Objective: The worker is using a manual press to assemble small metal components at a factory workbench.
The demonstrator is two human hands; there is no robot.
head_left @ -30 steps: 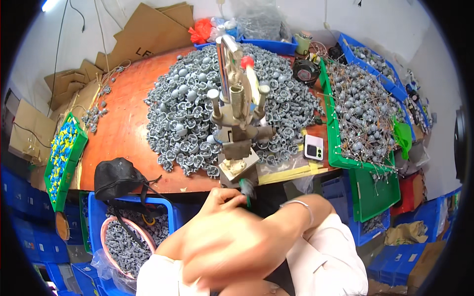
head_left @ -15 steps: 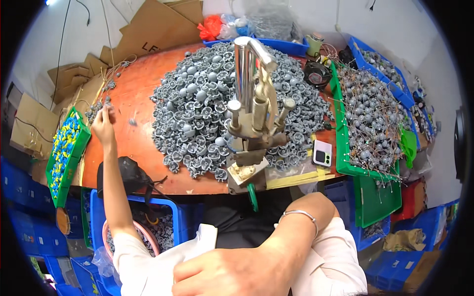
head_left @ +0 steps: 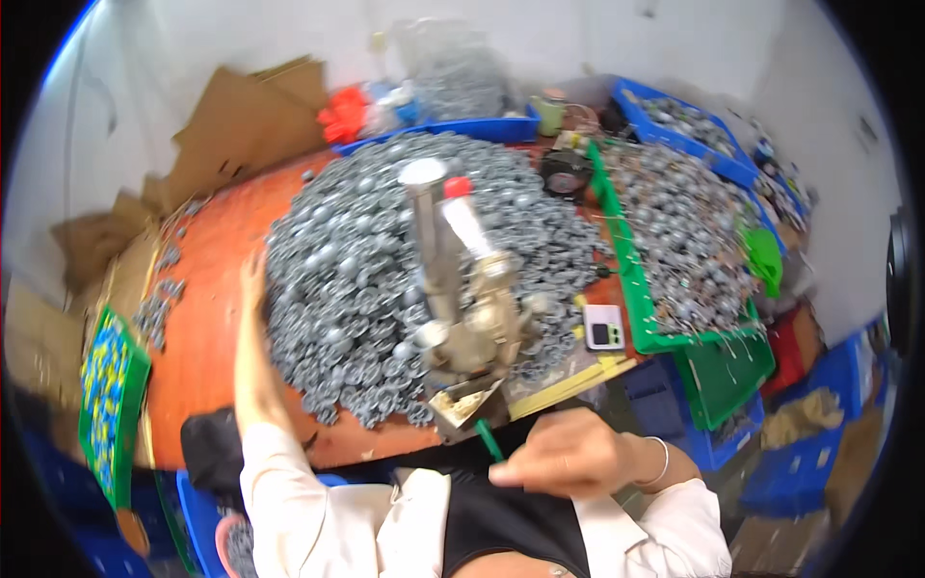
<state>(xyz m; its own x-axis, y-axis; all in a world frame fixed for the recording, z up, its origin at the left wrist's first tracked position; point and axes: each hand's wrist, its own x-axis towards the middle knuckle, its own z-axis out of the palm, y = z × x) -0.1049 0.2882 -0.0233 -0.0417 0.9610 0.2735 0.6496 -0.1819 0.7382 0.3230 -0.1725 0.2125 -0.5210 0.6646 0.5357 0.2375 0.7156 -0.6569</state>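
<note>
Hundreds of small grey metal parts (head_left: 385,279) were heaped on the orange table (head_left: 207,318), right around a small press machine (head_left: 462,318). The left hand (head_left: 254,279) reached out flat, fingers open, touching the heap's left edge. The right hand (head_left: 564,453) sat near the table's front edge, fingers pinched shut on a thin green stick (head_left: 489,443) just below the press.

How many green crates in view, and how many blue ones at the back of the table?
Green crates: 3 (full of grey parts, empty, far left)
Blue crates at the back: 2 (middle, right)
Total: 5
</note>
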